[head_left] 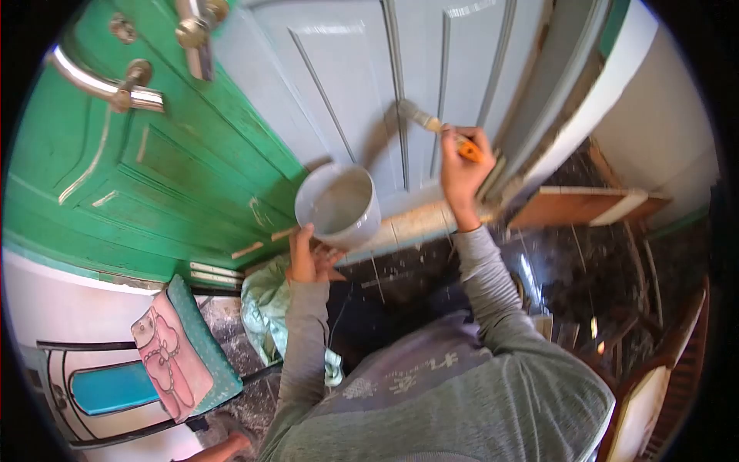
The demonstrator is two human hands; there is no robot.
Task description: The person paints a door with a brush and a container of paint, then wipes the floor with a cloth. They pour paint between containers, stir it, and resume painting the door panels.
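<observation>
My right hand (464,173) grips a paintbrush (419,115) by its orange handle. The brush's grey-coated bristles touch or nearly touch the grey panelled door (346,69), beside a vertical groove. Lower and to the left, my left hand (309,258) holds a white plastic bucket (362,231) from its near side and underneath. The bucket is tilted toward me, and grey paint (342,204) shows inside it. Left of the bucket stands a green door panel (200,169), with pale scuffs along its lower part.
Metal door handles (138,96) stick out at the upper left. A chair with a pink and teal cushion (181,354) stands at the lower left, near a pale green cloth (265,304). A brown wooden board (566,208) lies at right on the dark tiled floor (408,269).
</observation>
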